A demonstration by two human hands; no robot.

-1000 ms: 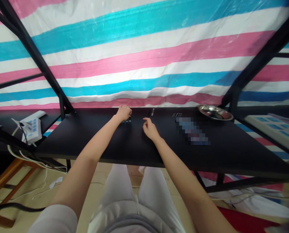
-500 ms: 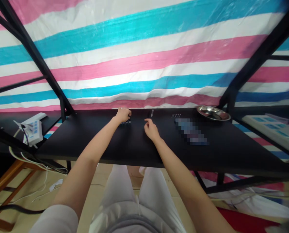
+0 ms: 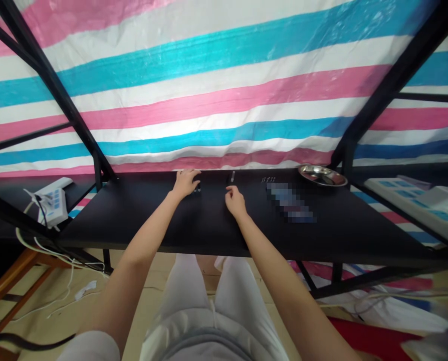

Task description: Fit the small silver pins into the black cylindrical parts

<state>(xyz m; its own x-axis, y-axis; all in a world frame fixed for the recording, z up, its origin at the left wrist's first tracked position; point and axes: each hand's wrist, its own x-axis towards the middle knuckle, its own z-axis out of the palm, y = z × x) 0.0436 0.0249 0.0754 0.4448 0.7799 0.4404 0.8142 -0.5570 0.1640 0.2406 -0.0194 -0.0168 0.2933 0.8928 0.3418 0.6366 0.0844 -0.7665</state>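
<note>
My left hand (image 3: 186, 182) is low over the far middle of the black table, with its fingers apart. Small dark cylindrical pieces with pale ends (image 3: 197, 188) stick out beside and partly under it, their kind too small to tell. To the right, my right hand (image 3: 235, 201) rests near the tabletop with curled fingers, thumb and forefinger close together. Whether anything is between them is hidden. Just beyond its fingertips lies a short pale stick-like piece (image 3: 233, 176) next to a dark one (image 3: 229, 177).
Several tiny pale pieces (image 3: 268, 179) lie on the table (image 3: 209, 230) right of my hands. Nearer is a blurred-out flat object (image 3: 291, 203). A shiny metal dish (image 3: 322, 176) stands at the back right. Black frame posts (image 3: 79, 130) rise at both sides, before a striped sheet (image 3: 216, 95).
My left hand has spread its fingers and shifted slightly, covering more of the small cylinders. The right hand keeps its curled pose almost in place. The whole view has shifted a little.
</note>
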